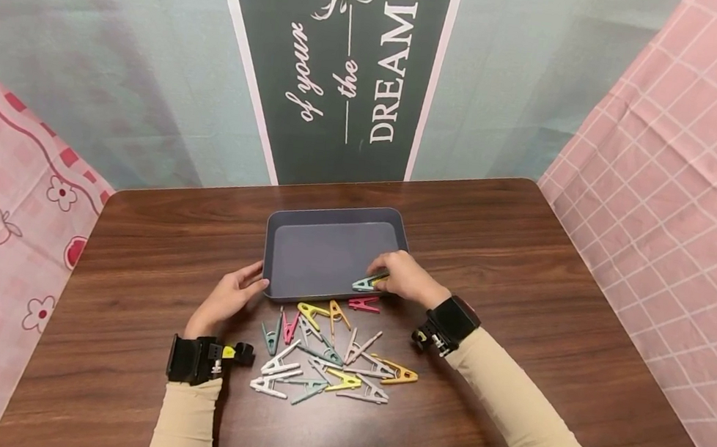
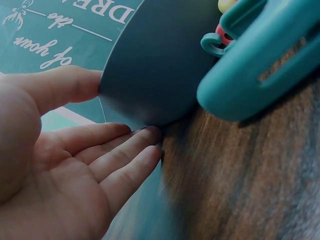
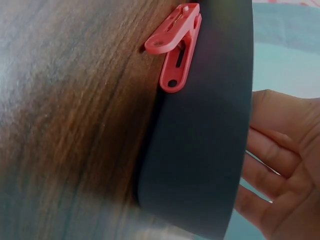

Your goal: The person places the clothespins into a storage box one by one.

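A dark grey rectangular tray (image 1: 335,250) lies on the table. My left hand (image 1: 232,298) is at its near left corner, the thumb against the rim; in the left wrist view, fairly straight fingers (image 2: 131,172) touch low on the outer wall. Over the tray's near right part, my right hand (image 1: 407,275) pinches a light teal clothespin (image 1: 363,284); a bit of yellow shows beside it. The tray wall hides that clothespin in the right wrist view, where curled fingers (image 3: 270,155) show behind the rim. A red clothespin (image 3: 175,47) lies against the tray's outer near wall.
Several clothespins in white, teal, yellow, orange, pink and grey lie in a loose pile before the tray, among them an orange one (image 1: 401,374). A teal clothespin (image 2: 260,65) is close to my left hand. Curtains (image 1: 513,86) hang behind and beside the wooden table (image 1: 485,223).
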`<action>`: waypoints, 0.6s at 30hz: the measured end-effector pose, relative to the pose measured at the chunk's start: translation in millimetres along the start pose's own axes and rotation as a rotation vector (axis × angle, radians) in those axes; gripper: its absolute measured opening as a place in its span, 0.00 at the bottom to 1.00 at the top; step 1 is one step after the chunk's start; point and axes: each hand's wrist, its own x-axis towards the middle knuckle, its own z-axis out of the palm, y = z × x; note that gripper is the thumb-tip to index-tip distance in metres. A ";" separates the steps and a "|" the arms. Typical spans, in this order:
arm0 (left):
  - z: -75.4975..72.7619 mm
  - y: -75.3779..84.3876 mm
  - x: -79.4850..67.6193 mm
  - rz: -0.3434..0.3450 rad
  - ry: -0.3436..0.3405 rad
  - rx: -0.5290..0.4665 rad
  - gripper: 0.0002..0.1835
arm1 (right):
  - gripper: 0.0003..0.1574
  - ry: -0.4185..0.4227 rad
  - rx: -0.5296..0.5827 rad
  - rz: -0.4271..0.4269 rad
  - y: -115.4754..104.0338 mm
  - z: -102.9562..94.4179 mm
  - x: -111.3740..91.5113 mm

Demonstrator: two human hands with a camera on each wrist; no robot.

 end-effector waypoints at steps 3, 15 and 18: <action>-0.1 -0.8 0.8 0.002 -0.001 -0.002 0.32 | 0.12 0.053 -0.005 -0.027 -2.8 0.6 -5.9; -0.8 -0.7 -0.7 -0.007 0.006 -0.005 0.32 | 0.10 0.193 0.050 -0.090 -7.6 9.0 -26.5; -0.9 -1.0 -0.4 -0.004 0.009 -0.005 0.32 | 0.10 0.202 0.055 -0.095 -11.4 7.9 -29.5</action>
